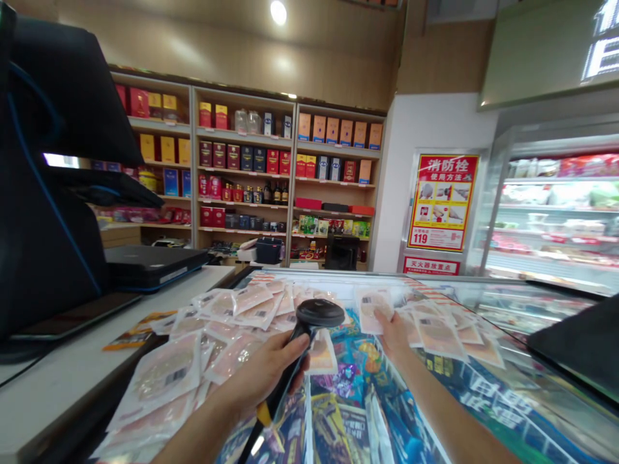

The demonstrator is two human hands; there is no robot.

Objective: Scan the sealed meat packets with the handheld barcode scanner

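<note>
My left hand [271,361] is wrapped round the handle of a black barcode scanner [320,312], its head pointing forward and its cable running down. My right hand [393,332] pinches the edge of a flat, clear-wrapped food packet [372,308] that carries a barcode label. To the left, many similar packets [164,374] lie overlapping in a loose pile on the glass top. A smaller group of packets [435,328] lies beyond my right hand. One more packet [323,353] rests below the scanner head, partly covered by it.
Under the glass of the freezer are colourful wrapped goods [348,412]. A black checkout terminal [58,161] stands on the white counter [72,380] at left. Another dark device [580,348] sits at right. Behind are shelves of boxes [242,158] and a lit display fridge [556,212].
</note>
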